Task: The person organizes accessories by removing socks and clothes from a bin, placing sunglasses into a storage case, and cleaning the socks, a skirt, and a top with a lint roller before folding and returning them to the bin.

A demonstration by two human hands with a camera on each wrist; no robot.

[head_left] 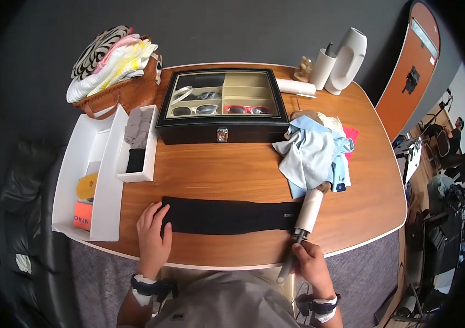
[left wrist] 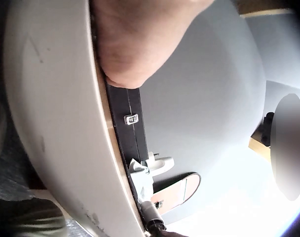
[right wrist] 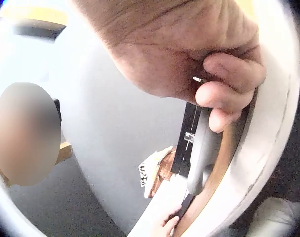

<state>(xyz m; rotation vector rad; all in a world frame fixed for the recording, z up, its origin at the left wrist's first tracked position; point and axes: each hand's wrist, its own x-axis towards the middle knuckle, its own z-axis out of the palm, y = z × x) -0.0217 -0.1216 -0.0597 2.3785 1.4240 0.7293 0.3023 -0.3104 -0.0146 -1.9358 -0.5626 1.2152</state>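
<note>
A long black cloth (head_left: 227, 216) lies flat across the front of the wooden table. At its left end the left hand (head_left: 155, 235) rests with fingers extended, fingertips at the cloth's edge. The right hand (head_left: 311, 265) grips the grey handle of a lint roller (head_left: 309, 211), whose white roll lies over or just at the cloth's right end; contact cannot be told. In the right wrist view the fingers of the right hand (right wrist: 224, 89) curl round the grey handle (right wrist: 201, 158). In the left wrist view the left hand (left wrist: 140, 39) shows only in part, its fingers hidden.
Behind the cloth stands a black glasses case (head_left: 189, 134). White boxes (head_left: 106, 208) holding folded items are at left, beside a brown bag (head_left: 128, 93) of clothes. Light blue clothing (head_left: 309, 153) lies at right. A white vase (head_left: 347, 60) and a paper roll (head_left: 296, 87) stand or lie behind.
</note>
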